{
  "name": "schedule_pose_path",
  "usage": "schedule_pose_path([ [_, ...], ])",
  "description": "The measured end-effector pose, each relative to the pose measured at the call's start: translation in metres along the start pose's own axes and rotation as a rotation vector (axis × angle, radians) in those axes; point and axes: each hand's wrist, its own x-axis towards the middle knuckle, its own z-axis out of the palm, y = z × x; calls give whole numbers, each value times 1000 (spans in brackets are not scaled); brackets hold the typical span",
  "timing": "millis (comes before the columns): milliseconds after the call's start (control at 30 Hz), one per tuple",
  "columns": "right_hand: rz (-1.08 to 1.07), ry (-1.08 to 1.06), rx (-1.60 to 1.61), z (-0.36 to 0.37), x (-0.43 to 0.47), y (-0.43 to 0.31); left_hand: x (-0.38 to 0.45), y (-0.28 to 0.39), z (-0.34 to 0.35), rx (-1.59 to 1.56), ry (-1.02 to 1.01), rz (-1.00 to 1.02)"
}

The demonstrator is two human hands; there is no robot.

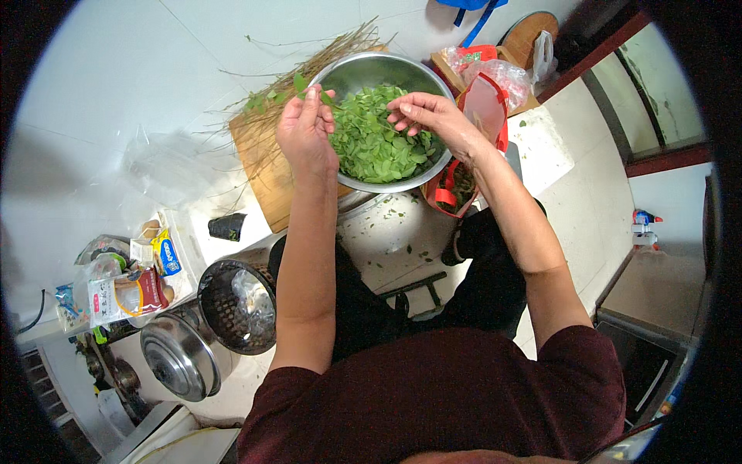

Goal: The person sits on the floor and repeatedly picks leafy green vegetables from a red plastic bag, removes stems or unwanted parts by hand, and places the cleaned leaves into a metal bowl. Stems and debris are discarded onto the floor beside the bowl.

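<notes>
A wide stainless-steel bowl (436, 69) stands before me with a heap of loose green leaves (377, 136) in it. Above its left rim, my left hand (307, 124) pinches a thin leafy sprig (300, 83) between thumb and fingers. My right hand (426, 116) hovers over the right part of the leaf heap with its fingers loosely curled. Whether a leaf or stem sits between its thumb and forefinger is too small to tell. Behind the bowl and to its left, a pile of bare thin stems (324, 58) lies across a wooden board (255, 156).
Right of the bowl stands a red-trimmed bag (458, 188) with dark greenery inside. A black plastic basket (211, 301), a lidded steel pot (177, 354) and food packets (165, 252) are at left. Scattered leaf bits (400, 214) lie on the floor below the bowl.
</notes>
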Motion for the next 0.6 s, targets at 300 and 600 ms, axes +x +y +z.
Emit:
schedule_pose_path([
  [300,103,1,12,12,0,9,2,-1,-2,-39,80,62],
  [600,117,-43,17,22,4,15,1,-2,-6,-72,66,85],
])
